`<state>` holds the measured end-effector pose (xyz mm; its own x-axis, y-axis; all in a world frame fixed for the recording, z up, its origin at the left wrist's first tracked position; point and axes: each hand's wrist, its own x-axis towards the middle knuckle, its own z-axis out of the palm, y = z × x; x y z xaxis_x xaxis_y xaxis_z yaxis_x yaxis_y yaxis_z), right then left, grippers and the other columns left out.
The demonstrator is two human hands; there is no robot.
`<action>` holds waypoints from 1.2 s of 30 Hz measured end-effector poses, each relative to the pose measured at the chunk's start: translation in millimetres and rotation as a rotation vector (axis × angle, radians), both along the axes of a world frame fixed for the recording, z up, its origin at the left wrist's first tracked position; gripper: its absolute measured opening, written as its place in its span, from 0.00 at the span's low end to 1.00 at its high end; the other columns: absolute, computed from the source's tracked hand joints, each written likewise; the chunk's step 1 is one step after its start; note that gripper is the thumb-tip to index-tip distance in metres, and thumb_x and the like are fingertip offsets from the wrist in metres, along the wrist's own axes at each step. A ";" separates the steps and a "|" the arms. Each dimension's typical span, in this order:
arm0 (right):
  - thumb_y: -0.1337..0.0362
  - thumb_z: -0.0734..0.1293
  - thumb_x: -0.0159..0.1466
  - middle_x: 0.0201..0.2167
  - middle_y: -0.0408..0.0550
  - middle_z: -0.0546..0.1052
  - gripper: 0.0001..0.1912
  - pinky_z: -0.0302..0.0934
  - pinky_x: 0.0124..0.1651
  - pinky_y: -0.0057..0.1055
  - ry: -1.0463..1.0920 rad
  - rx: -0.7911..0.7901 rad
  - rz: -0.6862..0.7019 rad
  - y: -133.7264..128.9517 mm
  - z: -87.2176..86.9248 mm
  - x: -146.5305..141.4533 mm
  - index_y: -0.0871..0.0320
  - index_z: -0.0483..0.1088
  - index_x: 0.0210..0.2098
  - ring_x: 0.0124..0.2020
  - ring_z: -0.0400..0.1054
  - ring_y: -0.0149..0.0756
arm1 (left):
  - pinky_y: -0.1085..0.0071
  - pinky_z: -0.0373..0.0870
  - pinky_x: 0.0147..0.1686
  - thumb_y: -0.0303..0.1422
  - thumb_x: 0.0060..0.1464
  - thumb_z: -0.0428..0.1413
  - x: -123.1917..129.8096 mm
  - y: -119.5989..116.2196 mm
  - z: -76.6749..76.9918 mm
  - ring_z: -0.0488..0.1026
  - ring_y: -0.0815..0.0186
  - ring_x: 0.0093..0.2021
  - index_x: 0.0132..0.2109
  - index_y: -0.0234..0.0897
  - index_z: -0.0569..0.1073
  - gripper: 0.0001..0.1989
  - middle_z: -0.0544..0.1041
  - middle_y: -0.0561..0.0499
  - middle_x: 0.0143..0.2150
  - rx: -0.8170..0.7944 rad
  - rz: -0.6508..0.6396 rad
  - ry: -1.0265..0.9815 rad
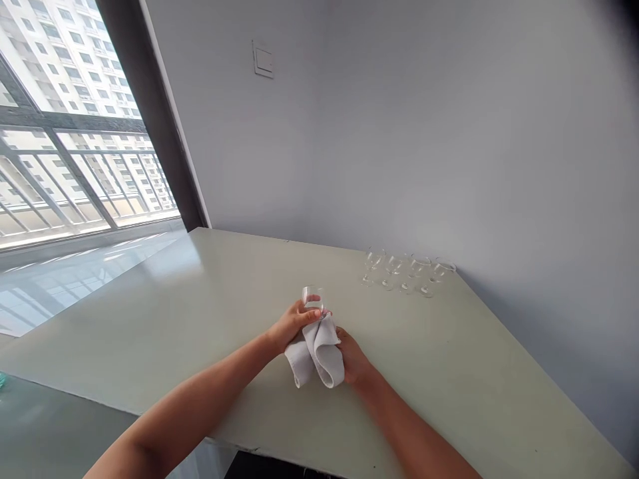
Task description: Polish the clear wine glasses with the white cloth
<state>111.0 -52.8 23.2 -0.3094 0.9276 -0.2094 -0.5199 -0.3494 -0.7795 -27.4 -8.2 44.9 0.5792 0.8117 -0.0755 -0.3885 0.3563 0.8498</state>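
Observation:
My left hand (293, 324) is wrapped round the bowl of a clear wine glass (313, 293), whose rim points up and away from me. In my right hand (351, 354) is a white cloth (325, 352), pressed against the lower part of the glass. The cloth hangs in folds below both hands and hides the stem and foot of the glass. Both hands are close together above the table. The fingers of my right hand are partly covered by the cloth.
Several clear stemmed glasses (394, 266) stand in a row at the table's back right, near the wall. The pale table (239, 279) reaches to the walls behind. A light switch (263, 60) is on the wall. At left is a large window (74, 133) with railings.

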 end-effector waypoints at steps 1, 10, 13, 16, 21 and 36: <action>0.62 0.71 0.49 0.22 0.43 0.70 0.09 0.59 0.29 0.28 0.044 -0.020 -0.016 2.2 0.4 0.7 0.60 0.70 0.27 0.24 0.63 0.29 | 0.66 0.67 0.39 0.35 0.47 0.58 -0.1 -0.7 2.1 0.72 0.63 0.38 0.54 0.36 0.55 0.29 0.70 0.40 0.46 0.010 0.043 0.023; 0.62 0.69 0.51 0.35 0.48 0.75 0.12 0.64 0.38 0.35 0.201 -0.117 -0.192 14.3 -15.8 9.1 0.60 0.70 0.35 0.36 0.69 0.37 | 0.68 0.67 0.40 0.34 0.43 0.61 4.6 -6.8 9.4 0.70 0.66 0.41 0.52 0.45 0.53 0.32 0.68 0.46 0.48 0.366 0.295 0.115; 0.66 0.70 0.49 0.31 0.47 0.76 0.12 0.63 0.36 0.30 0.120 -0.069 -0.128 12.7 -16.8 6.7 0.60 0.71 0.34 0.34 0.69 0.35 | 0.70 0.69 0.33 0.35 0.43 0.61 6.6 -11.0 6.0 0.71 0.64 0.40 0.53 0.46 0.52 0.33 0.65 0.44 0.50 0.400 0.267 0.195; 0.67 0.70 0.48 0.29 0.47 0.76 0.13 0.63 0.36 0.30 0.058 -0.063 -0.068 10.3 -12.8 3.9 0.61 0.72 0.34 0.33 0.70 0.37 | 0.73 0.69 0.29 0.36 0.43 0.61 5.8 -10.0 4.6 0.72 0.66 0.37 0.54 0.46 0.52 0.33 0.66 0.43 0.50 0.416 0.249 0.268; 0.68 0.71 0.45 0.27 0.47 0.77 0.15 0.63 0.35 0.32 -0.044 -0.084 -0.106 11.0 -12.3 5.7 0.60 0.72 0.34 0.33 0.71 0.40 | 0.75 0.68 0.25 0.37 0.40 0.62 -5.4 20.6 2.2 0.73 0.69 0.29 0.55 0.44 0.52 0.37 0.70 0.45 0.44 0.440 0.359 0.320; 0.69 0.73 0.41 0.21 0.41 0.75 0.13 0.61 0.31 0.29 -0.073 -0.135 -0.186 12.0 -18.1 10.5 0.57 0.71 0.28 0.29 0.69 0.36 | 0.74 0.67 0.29 0.35 0.40 0.61 -151.6 175.9 -9.6 0.72 0.68 0.35 0.56 0.41 0.54 0.37 0.69 0.44 0.47 0.305 0.984 0.679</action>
<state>121.5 -40.9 5.1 -0.1148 0.9292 -0.3512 -0.5290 -0.3564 -0.7701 -179.0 167.7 35.3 -0.3711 0.9170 0.1464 0.1733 -0.0865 0.9811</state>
